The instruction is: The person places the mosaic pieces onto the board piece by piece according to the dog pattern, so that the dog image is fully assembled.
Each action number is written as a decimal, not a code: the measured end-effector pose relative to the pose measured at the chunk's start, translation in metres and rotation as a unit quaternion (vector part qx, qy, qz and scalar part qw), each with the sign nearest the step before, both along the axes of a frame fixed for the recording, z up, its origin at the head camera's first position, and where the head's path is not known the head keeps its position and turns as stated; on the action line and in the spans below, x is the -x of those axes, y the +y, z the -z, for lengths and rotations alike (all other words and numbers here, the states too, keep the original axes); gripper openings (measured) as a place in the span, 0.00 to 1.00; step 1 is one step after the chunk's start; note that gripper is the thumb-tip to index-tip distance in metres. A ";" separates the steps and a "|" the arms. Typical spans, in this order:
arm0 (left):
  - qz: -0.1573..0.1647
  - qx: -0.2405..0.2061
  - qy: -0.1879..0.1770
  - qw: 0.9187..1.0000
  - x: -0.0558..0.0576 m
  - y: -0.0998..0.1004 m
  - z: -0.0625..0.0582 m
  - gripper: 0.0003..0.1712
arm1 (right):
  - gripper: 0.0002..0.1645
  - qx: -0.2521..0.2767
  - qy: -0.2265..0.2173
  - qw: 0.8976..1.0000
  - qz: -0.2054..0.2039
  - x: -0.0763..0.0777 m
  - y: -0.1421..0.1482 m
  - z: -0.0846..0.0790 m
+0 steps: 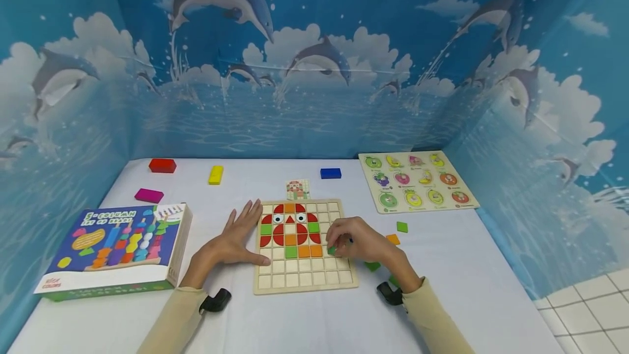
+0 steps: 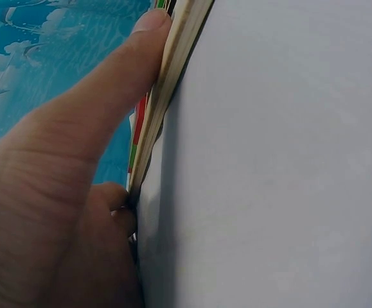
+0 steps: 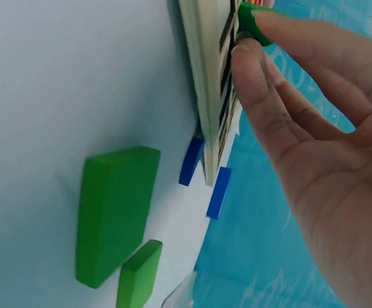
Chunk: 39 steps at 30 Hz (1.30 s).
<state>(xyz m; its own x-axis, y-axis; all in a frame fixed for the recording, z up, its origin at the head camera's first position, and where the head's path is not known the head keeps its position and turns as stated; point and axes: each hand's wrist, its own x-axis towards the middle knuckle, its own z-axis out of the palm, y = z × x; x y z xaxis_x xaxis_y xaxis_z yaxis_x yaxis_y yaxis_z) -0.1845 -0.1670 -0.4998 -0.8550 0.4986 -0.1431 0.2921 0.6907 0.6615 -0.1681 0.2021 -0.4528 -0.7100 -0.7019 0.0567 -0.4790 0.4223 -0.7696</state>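
Observation:
A wooden grid board [image 1: 306,283] lies on the white table, its upper cells filled with red, orange, green and eye-patterned tiles. My left hand [image 1: 230,243] rests at the board's left edge with fingers spread and straight, the thumb lying over the lower left cells. Between thumb and fingertips, my right hand [image 1: 357,238] pinches a green square tile [image 3: 252,24]. It holds this tile over the board's right side, level with the row of orange tiles [image 1: 310,251]. Behind the board lies a small pattern card [image 1: 297,189].
Loose green tiles [image 3: 118,215] and an orange tile [image 1: 392,239] lie right of the board, partly under my right forearm. A fruit puzzle board [image 1: 417,182] lies at back right, a bead-set box [image 1: 115,250] at left. Red [image 1: 162,165], yellow [image 1: 215,175], magenta [image 1: 149,195] and blue [image 1: 331,173] blocks sit farther back.

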 end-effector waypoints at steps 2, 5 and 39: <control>-0.003 0.007 -0.001 1.000 0.000 0.000 0.001 0.85 | 0.13 -0.008 0.004 1.000 -0.002 -0.001 -0.001 0.001; -0.005 0.009 0.002 1.000 0.000 0.000 0.001 0.85 | 0.15 -0.017 0.011 1.000 0.005 -0.001 -0.003 0.000; 0.001 0.009 0.012 1.000 0.001 0.001 0.001 0.85 | 0.06 -0.054 0.037 0.996 0.068 -0.003 -0.007 0.001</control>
